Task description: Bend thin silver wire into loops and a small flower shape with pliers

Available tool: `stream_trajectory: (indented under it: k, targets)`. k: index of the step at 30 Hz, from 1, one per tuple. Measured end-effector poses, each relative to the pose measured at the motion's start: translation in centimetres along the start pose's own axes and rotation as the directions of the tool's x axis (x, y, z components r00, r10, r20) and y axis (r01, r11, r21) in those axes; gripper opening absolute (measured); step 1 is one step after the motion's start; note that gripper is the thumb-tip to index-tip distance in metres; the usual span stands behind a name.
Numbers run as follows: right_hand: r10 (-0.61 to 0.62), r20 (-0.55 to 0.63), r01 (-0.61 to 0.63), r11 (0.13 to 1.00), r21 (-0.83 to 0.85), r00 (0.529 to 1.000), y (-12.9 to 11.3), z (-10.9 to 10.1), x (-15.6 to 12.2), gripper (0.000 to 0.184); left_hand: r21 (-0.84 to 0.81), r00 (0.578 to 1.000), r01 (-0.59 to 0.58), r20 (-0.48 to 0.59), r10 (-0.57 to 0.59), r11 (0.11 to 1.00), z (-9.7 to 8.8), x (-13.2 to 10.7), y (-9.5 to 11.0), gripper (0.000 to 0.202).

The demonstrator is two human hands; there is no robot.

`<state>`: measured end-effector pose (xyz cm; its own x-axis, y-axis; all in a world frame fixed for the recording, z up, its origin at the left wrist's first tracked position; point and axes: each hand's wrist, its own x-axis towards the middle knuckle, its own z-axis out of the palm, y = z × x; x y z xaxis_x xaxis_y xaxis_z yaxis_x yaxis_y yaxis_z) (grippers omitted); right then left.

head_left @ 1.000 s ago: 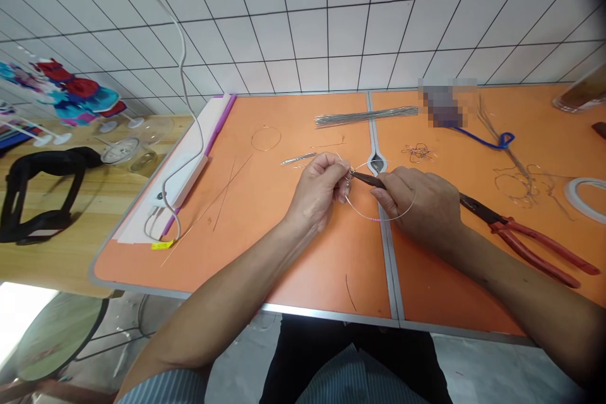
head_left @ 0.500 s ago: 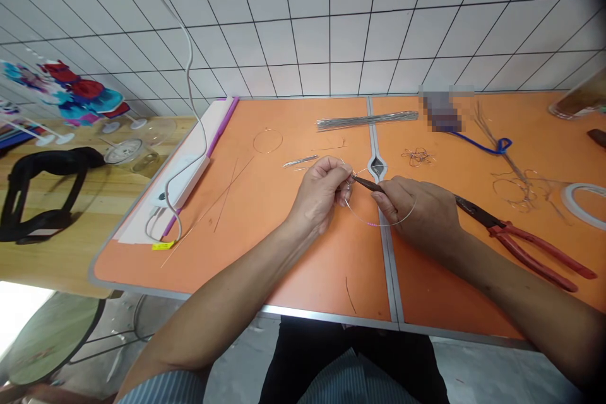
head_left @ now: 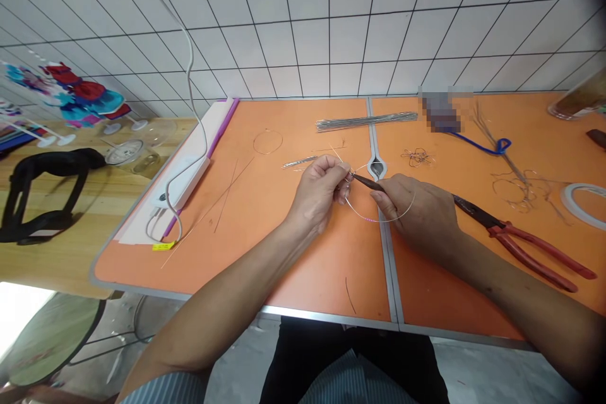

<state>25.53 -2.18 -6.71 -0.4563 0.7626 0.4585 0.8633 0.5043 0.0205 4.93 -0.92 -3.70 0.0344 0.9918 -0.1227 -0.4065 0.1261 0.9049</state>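
Above the middle of the orange table, my left hand (head_left: pixel 322 186) pinches a thin wire ring (head_left: pixel 355 209) between thumb and fingers. The ring loops out to the right and carries a few small pink beads (head_left: pixel 370 220) on its lower part. My right hand (head_left: pixel 419 205) is closed around a dark slim pair of pliers (head_left: pixel 368 183); most of the tool is hidden in the palm. Its narrow tip meets the wire at my left fingertips. A short wire end sticks up there. The exact grip of the tip is too small to make out.
Red-handled pliers (head_left: pixel 530 243) lie right of my right forearm. A bundle of straight wires (head_left: pixel 367 120) lies at the back, beside a wire tangle (head_left: pixel 417 156). A white power strip (head_left: pixel 182 183) with a cable sits left. A roll of tape (head_left: pixel 584 203) is far right.
The wire end at my left fingertips now points up and left more visibly. The beaded part of the ring has risen slightly. Both hands keep nearly the same place and grip.
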Motion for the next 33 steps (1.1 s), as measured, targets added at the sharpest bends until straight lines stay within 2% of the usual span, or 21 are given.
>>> stream_trajectory:
  k: [6,12,28,33]
  targets:
    - [-0.114,-0.141,0.094,0.986,-0.14,0.983,0.51,0.0,0.18,0.045,0.007,1.0,-0.029,0.001,0.029,1.0,-0.18,0.08,-0.06,0.022]
    - [-0.163,-0.23,0.117,0.972,-0.202,0.959,0.3,-0.25,0.51,0.046,0.044,0.998,-0.06,-0.002,0.061,0.997,-0.28,0.15,-0.31,0.02]
    - [-0.167,-0.219,0.112,0.963,-0.244,0.961,0.27,-0.31,0.62,0.041,0.063,0.992,-0.121,-0.018,0.122,0.991,0.0,-0.12,-0.7,0.016]
    - [-0.189,-0.222,0.127,0.955,-0.268,0.957,0.28,-0.33,0.65,0.04,0.066,0.994,-0.105,-0.025,0.106,0.992,0.01,-0.05,-0.88,0.018]
